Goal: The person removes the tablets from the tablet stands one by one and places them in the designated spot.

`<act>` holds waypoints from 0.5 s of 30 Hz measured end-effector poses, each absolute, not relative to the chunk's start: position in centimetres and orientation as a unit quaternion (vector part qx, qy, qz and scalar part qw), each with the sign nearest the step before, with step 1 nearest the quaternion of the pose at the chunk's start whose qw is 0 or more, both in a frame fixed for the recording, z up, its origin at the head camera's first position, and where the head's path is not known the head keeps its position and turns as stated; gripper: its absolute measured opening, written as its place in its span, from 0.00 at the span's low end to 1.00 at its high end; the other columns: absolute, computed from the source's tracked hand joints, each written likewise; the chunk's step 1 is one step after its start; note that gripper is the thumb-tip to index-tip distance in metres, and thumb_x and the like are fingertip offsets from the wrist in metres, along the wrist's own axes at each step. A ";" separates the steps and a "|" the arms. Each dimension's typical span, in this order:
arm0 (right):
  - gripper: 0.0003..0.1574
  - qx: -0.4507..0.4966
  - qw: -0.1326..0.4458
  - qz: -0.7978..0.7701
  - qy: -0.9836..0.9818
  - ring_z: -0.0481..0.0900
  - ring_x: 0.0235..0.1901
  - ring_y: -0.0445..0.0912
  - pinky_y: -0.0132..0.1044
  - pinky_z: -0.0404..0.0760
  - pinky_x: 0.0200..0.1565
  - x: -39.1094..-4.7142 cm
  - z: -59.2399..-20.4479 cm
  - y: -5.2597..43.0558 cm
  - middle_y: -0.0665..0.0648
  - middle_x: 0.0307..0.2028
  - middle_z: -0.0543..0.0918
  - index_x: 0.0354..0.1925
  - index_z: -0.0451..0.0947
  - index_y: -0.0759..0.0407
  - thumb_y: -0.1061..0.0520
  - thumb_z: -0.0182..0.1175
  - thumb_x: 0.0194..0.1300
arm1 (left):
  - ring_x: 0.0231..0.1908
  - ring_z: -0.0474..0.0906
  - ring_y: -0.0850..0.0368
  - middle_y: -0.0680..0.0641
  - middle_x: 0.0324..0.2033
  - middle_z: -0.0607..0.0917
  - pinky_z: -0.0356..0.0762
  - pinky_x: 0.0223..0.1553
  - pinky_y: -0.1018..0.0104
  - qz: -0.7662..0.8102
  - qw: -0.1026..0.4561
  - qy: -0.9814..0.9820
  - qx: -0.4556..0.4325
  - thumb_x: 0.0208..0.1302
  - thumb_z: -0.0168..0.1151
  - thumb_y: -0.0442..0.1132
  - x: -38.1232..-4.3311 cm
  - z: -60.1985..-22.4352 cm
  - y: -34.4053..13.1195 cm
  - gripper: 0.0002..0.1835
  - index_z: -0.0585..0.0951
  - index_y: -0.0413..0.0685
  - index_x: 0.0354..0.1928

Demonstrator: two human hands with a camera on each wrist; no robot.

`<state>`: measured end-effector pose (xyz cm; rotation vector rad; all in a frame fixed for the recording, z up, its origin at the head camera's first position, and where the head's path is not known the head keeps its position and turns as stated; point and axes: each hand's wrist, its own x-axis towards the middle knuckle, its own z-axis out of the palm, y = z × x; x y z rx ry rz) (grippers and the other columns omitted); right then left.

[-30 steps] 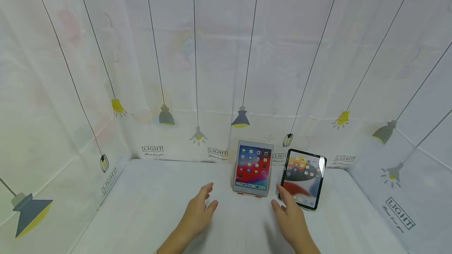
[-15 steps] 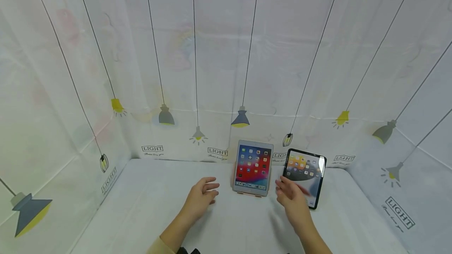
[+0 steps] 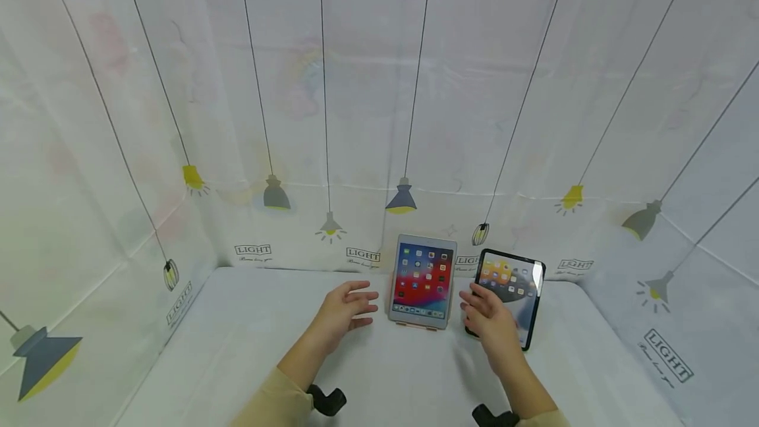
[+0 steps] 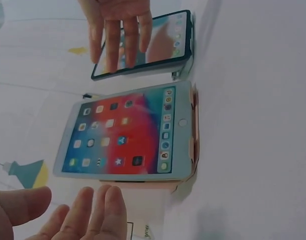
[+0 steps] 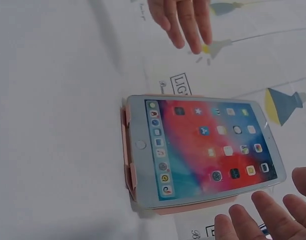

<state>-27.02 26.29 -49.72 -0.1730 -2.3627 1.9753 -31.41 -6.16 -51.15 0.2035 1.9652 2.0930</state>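
Observation:
A white-framed tablet [image 3: 422, 281] leans on a rose-coloured stand [image 5: 127, 155], its screen lit with app icons. To its right a black-framed tablet [image 3: 530, 302] also stands propped up, lit as well. My left hand [image 3: 344, 312] hovers left of the white tablet, fingers spread and pointing toward its edge, holding nothing. On the other side, my right hand [image 3: 493, 325] is between the two tablets, overlapping the lower left of the black one in the head view. Its fingers are loosely bent and hold nothing. In the right wrist view these fingertips [image 5: 265, 200] lie close to the white tablet's edge.
Both tablets stand on a white-covered table [image 3: 237, 335], near its back edge. A white curtain [image 3: 356, 84] printed with hanging lamps encloses the back and sides. Black wrist mounts [image 3: 327, 400] show below the sleeves.
Both hands have moved forward, away from the body, and the left has come nearer the white tablet. The right has shifted slightly rightward over the black tablet. The tablets stay in place.

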 end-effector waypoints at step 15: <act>0.36 -0.056 0.008 0.670 -0.740 0.71 0.78 0.61 0.54 0.75 0.75 -30.1 -48.1 26.7 0.62 0.79 0.71 0.85 0.56 0.51 0.58 0.51 0.86 | 0.69 0.81 0.38 0.36 0.72 0.80 0.83 0.68 0.45 0.747 0.143 0.646 0.070 0.80 0.58 0.36 -35.2 -49.9 -4.7 0.25 0.71 0.47 0.76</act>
